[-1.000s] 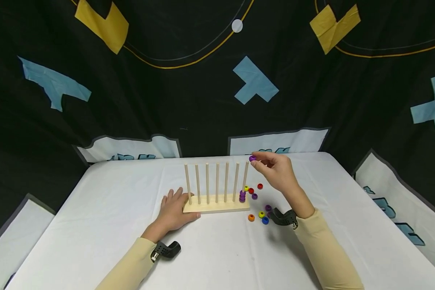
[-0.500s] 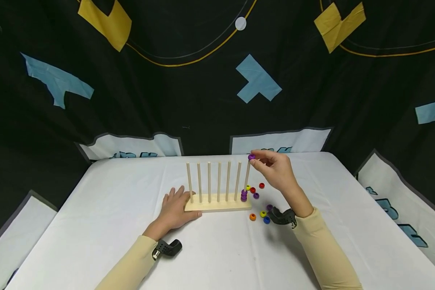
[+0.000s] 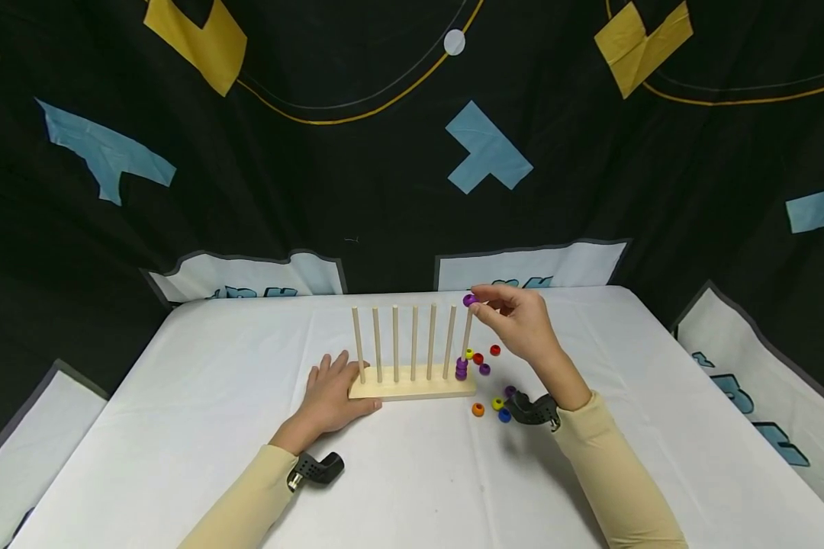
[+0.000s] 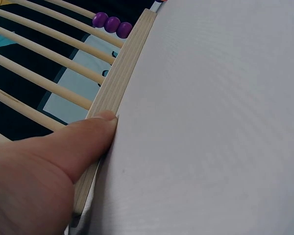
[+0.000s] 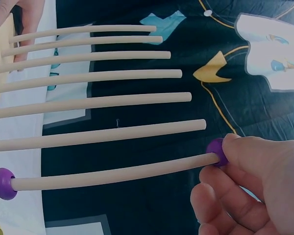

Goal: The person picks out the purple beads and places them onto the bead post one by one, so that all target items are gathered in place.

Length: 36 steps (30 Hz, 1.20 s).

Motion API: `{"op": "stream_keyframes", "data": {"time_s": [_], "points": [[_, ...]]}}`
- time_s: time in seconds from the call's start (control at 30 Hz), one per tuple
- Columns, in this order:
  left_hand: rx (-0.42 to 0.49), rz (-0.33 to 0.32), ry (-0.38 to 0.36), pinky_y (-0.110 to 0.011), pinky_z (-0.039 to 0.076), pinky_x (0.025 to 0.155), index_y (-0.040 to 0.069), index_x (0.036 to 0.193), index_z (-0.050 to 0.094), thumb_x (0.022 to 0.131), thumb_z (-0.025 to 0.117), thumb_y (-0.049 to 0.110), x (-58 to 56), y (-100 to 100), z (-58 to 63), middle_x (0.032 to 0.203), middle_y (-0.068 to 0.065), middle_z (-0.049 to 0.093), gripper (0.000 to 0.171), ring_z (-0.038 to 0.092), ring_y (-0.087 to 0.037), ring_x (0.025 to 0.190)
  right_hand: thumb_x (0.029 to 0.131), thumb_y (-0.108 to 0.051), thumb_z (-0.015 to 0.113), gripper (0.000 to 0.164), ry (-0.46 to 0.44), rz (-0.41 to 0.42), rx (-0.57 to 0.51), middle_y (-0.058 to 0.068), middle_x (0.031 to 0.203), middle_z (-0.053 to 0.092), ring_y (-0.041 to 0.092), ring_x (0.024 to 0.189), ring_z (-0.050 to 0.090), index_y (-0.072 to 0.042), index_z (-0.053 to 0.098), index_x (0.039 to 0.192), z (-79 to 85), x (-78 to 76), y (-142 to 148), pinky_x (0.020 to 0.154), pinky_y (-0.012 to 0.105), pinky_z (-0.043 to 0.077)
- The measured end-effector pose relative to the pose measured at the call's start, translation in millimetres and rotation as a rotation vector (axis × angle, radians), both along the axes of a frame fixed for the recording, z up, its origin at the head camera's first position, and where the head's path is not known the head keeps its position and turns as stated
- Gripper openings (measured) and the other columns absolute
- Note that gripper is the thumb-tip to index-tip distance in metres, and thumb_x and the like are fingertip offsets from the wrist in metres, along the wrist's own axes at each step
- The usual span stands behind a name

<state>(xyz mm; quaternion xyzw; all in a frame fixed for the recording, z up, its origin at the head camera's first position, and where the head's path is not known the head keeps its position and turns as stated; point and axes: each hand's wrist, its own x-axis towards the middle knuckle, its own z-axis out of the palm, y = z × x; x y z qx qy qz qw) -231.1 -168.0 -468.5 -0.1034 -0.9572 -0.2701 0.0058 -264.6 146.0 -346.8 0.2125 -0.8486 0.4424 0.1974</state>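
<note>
A wooden peg rack (image 3: 412, 386) with several upright pegs stands on the table. My left hand (image 3: 331, 396) holds the left end of its base, thumb along the front edge and fingers behind; the left wrist view shows the thumb (image 4: 83, 142) against the wood. My right hand (image 3: 518, 319) pinches a purple bead (image 3: 470, 300) between thumb and index finger at the top of the rightmost peg (image 5: 117, 175). In the right wrist view, that peg's tip meets the bead's hole. Three purple beads (image 4: 112, 25) are stacked at the bottom of the same peg.
Loose beads lie right of the rack: red (image 3: 495, 350), yellow (image 3: 497, 403), orange (image 3: 477, 409), blue (image 3: 504, 415) and purple (image 3: 484, 370). Some sit close to the right wrist camera (image 3: 532, 409). A white cloth covers the table (image 3: 412, 473); a dark curtain (image 3: 357, 191) hangs behind.
My right hand has moved slightly left, bringing the purple bead from beside the rightmost peg onto its top. The left hand stays at the rack's left end.
</note>
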Motion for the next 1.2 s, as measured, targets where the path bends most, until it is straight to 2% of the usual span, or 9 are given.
{"op": "stream_keyframes", "data": {"time_s": [0.23, 0.5, 0.83, 1.2], "points": [[-0.007, -0.004, 0.000, -0.075, 0.011, 0.120, 0.001, 0.140, 0.055, 0.085, 0.078, 0.041, 0.0, 0.7, 0.2, 0.159, -0.036, 0.032, 0.072, 0.015, -0.062, 0.150, 0.091, -0.007, 0.075, 0.019, -0.003, -0.012, -0.008, 0.017, 0.096, 0.078, 0.018, 0.071, 0.060, 0.000, 0.077, 0.108, 0.1, -0.1, 0.5, 0.057, 0.017, 0.048], [-0.006, -0.003, 0.005, -0.075, 0.012, 0.119, 0.001, 0.140, 0.055, 0.085, 0.078, 0.041, -0.2, 0.5, -0.6, 0.159, -0.036, 0.032, 0.072, 0.016, -0.063, 0.149, 0.093, -0.009, 0.074, 0.018, -0.013, -0.011, -0.014, 0.020, 0.097, 0.077, 0.018, 0.071, 0.059, 0.002, 0.077, 0.107, 0.7, 0.9, 1.7, 0.057, 0.015, 0.045], [-0.012, -0.006, 0.006, -0.075, 0.012, 0.120, 0.001, 0.141, 0.054, 0.085, 0.078, 0.042, -1.2, -0.3, -0.6, 0.160, -0.035, 0.032, 0.073, 0.016, -0.062, 0.150, 0.091, -0.007, 0.074, 0.017, -0.007, -0.014, -0.001, 0.018, 0.097, 0.077, 0.014, 0.071, 0.059, 0.001, 0.077, 0.106, 1.4, 1.6, 4.4, 0.058, 0.017, 0.048], [-0.004, -0.008, -0.002, -0.075, 0.011, 0.120, 0.000, 0.142, 0.054, 0.085, 0.078, 0.042, -0.3, 0.4, -0.4, 0.160, -0.036, 0.031, 0.075, 0.015, -0.063, 0.150, 0.093, -0.008, 0.072, 0.018, -0.019, -0.036, 0.003, 0.020, 0.099, 0.078, 0.016, 0.070, 0.057, 0.002, 0.077, 0.106, 1.4, 2.3, 9.3, 0.057, 0.015, 0.045]]}}
